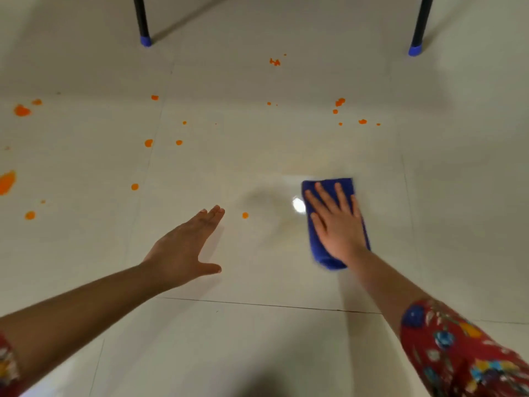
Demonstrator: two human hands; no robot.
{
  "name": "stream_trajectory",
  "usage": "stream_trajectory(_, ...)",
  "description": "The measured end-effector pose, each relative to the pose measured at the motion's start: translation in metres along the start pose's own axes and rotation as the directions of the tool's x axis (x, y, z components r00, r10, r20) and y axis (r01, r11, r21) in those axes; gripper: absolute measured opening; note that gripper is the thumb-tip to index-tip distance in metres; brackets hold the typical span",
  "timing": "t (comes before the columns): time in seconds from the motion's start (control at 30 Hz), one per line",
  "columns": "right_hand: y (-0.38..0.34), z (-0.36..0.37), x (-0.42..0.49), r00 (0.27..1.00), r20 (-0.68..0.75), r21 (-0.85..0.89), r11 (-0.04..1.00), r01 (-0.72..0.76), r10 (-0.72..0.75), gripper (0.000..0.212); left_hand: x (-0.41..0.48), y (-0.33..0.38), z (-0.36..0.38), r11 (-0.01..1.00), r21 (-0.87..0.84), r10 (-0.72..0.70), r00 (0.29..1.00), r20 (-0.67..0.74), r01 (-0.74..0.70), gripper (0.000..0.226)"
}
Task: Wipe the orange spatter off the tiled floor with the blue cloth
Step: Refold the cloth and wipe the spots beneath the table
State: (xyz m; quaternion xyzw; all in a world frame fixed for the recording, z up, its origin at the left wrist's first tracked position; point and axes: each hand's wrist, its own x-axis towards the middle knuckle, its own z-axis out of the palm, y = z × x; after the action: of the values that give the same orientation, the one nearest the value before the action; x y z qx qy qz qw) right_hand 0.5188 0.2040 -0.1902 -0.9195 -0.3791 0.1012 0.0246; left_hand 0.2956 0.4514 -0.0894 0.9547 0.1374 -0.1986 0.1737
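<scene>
The right hand [336, 222] lies flat with fingers spread, pressing down on the blue cloth [329, 259], which is folded into a pad on the tiled floor [257, 339], its long axis running away from the person and tilted a little leftward at the far end. The left hand [183, 247] is empty, fingers together and thumb out; whether the palm touches the tile cannot be told. The two hands sit well apart. Between them, just left of the cloth, is a single orange drop [245, 215], nearer the left fingertips than the cloth edge. A short sideways sweep to the left looks like the next move. Beyond lies most of the orange spatter [21, 110]: a scatter far left, another ahead towards the chair legs [141, 21].
</scene>
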Motion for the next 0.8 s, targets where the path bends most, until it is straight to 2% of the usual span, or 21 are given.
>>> stream_trajectory(0.07, -0.006, -0.01, 0.034, 0.991, 0.041, 0.021, 0.991, -0.13, 0.129, 0.053, -0.016, -0.016, 0.011, 0.998, -0.024, -0.065, 0.998, -0.014, 0.064, 0.111)
stream_trajectory(0.1, -0.016, -0.011, 0.047, 0.988, 0.078, 0.027, 0.99, -0.137, 0.135, 0.053, -0.018, -0.021, 0.018, 0.994, -0.034, -0.103, 0.995, -0.013, 0.102, 0.113)
stream_trajectory(0.13, -0.034, -0.014, 0.055, 0.991, 0.096, 0.026, 0.995, -0.093, 0.09, 0.053, -0.021, -0.029, 0.024, 0.989, -0.039, -0.147, 0.989, -0.017, 0.146, 0.115)
stream_trajectory(0.2, -0.079, -0.009, 0.046, 0.988, 0.119, 0.007, 0.995, 0.102, -0.103, 0.055, -0.028, -0.047, 0.032, 0.973, -0.031, -0.231, 0.973, -0.006, 0.23, 0.12)
stream_trajectory(0.27, -0.103, 0.005, 0.007, 0.945, 0.171, -0.035, 0.957, 0.289, -0.279, 0.056, -0.03, -0.058, 0.038, 0.962, -0.02, -0.274, 0.962, 0.006, 0.274, 0.124)
stream_trajectory(0.33, -0.099, 0.011, -0.03, 0.926, 0.232, -0.025, 0.95, 0.311, -0.297, 0.056, -0.034, -0.068, 0.041, 0.956, -0.028, -0.292, 0.956, 0.013, 0.292, 0.126)
stream_trajectory(0.4, -0.079, 0.005, -0.04, 0.952, 0.219, -0.014, 0.975, 0.222, -0.214, 0.055, -0.039, -0.074, 0.042, 0.956, -0.016, -0.292, 0.956, 0.021, 0.292, 0.127)
stream_trajectory(0.5, -0.067, -0.006, -0.041, 0.95, 0.308, -0.045, 0.996, 0.072, -0.055, 0.06, -0.048, -0.076, 0.045, 0.955, -0.041, -0.293, 0.956, 0.022, 0.294, 0.126)
stream_trajectory(0.6, -0.093, -0.011, -0.051, 0.938, 0.338, -0.046, 0.997, -0.065, 0.077, 0.059, -0.052, -0.08, 0.045, 0.958, -0.051, -0.282, 0.959, 0.021, 0.282, 0.125)
stream_trajectory(0.67, -0.103, -0.005, -0.06, 0.938, 0.305, -0.026, 0.986, -0.167, 0.167, 0.058, -0.051, -0.084, 0.045, 0.954, -0.071, -0.291, 0.957, 0.008, 0.291, 0.124)
stream_trajectory(0.8, -0.106, -0.004, -0.04, 0.936, 0.281, -0.039, 0.977, -0.208, 0.21, 0.054, -0.06, -0.095, 0.052, 0.923, -0.153, -0.362, 0.931, -0.041, 0.352, 0.126)
